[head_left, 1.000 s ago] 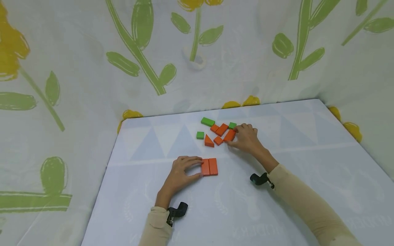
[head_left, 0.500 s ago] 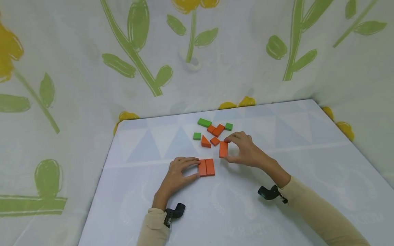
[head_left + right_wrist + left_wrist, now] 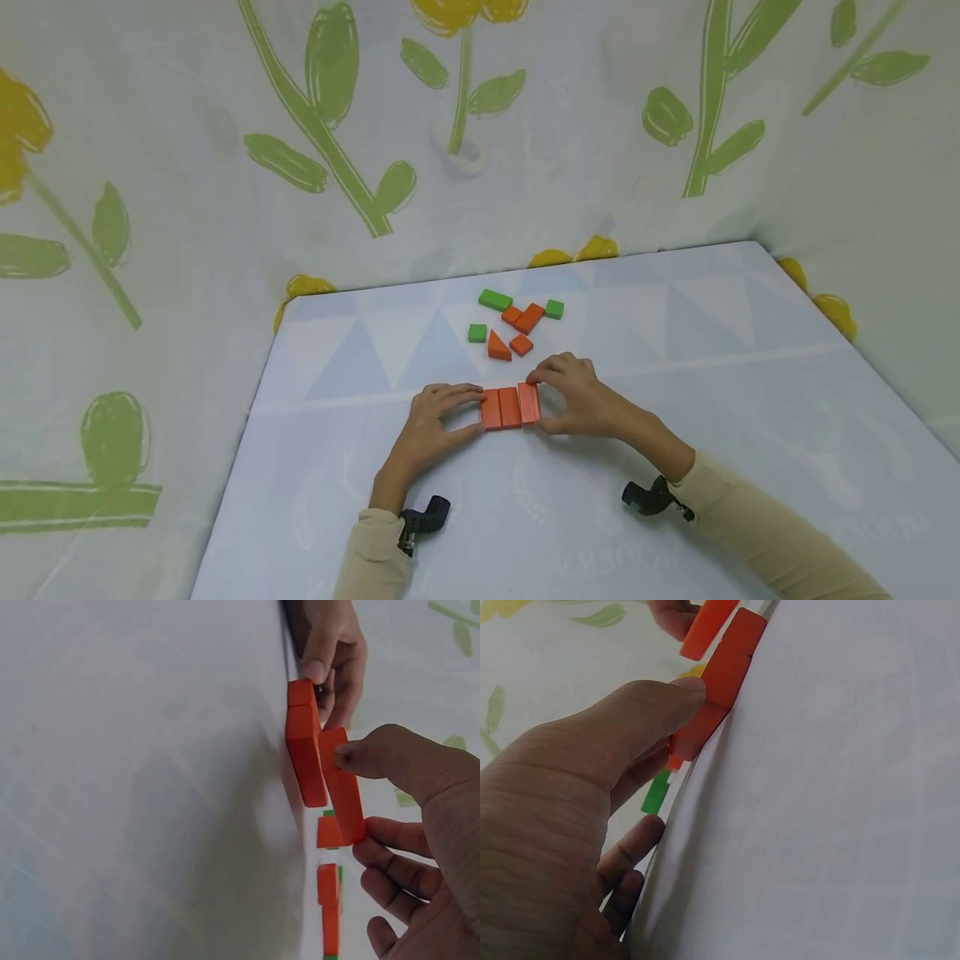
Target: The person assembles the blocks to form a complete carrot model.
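Two orange rectangular blocks (image 3: 500,409) lie side by side on the table, long sides together. My left hand (image 3: 428,429) holds the left one by its ends, thumb on the near end and fingers at the far end. A third orange block (image 3: 529,403) is pinched by its ends between the thumb and fingers of my right hand (image 3: 582,402). It is beside the pair's right edge, slightly tilted. The right wrist view shows this held block (image 3: 343,791) raised off the table, close to the pair (image 3: 304,750).
Beyond the hands lie a green rectangular block (image 3: 496,300), two small green blocks (image 3: 477,333), an orange triangular block (image 3: 498,346), a small orange block (image 3: 521,344) and two touching orange blocks (image 3: 529,317). A flower-patterned cloth (image 3: 570,167) hangs behind the table (image 3: 360,542).
My right hand has picked an orange block from the far group and carried it nearer and left to the pair, turning it upright in view. My left hand has stayed at the pair.
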Action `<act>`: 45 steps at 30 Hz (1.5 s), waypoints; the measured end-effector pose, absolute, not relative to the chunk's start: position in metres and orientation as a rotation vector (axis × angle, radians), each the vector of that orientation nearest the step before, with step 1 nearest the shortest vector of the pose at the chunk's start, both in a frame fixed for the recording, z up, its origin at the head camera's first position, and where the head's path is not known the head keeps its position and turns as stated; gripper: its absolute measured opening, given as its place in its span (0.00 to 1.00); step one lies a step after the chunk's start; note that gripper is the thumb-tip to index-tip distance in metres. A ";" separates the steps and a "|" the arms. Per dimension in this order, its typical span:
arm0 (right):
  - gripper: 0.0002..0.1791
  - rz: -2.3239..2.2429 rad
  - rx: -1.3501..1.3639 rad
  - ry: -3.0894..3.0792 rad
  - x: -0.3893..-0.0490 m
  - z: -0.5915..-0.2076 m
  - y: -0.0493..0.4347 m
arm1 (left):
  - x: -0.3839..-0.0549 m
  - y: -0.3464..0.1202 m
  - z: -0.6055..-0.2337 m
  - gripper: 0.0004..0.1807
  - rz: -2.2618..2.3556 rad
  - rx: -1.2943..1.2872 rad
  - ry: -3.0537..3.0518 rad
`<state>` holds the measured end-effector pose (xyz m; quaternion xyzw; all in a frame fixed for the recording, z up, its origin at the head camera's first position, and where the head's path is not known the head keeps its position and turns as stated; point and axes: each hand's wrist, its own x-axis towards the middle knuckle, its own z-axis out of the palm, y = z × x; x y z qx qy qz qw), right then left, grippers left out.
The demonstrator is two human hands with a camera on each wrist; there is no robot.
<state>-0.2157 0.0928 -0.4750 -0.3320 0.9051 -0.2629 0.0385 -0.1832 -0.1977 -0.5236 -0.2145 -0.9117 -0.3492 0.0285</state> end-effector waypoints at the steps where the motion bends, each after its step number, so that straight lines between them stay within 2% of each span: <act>1: 0.28 -0.796 -1.014 2.773 -0.215 -0.477 0.092 | -0.183 -0.198 -0.524 0.24 -1.077 -0.660 -2.818; 27: 0.28 -0.725 -0.982 2.739 -0.225 -0.483 0.090 | -0.188 -0.199 -0.524 0.24 -1.062 -0.671 -2.814; 38: 0.32 -0.718 -0.938 2.740 -0.230 -0.479 0.093 | -0.188 -0.200 -0.524 0.25 -1.066 -0.671 -2.804; 45: 0.25 -0.781 -0.868 2.839 -0.250 -0.470 0.096 | -0.187 -0.199 -0.524 0.25 -1.066 -0.683 -2.803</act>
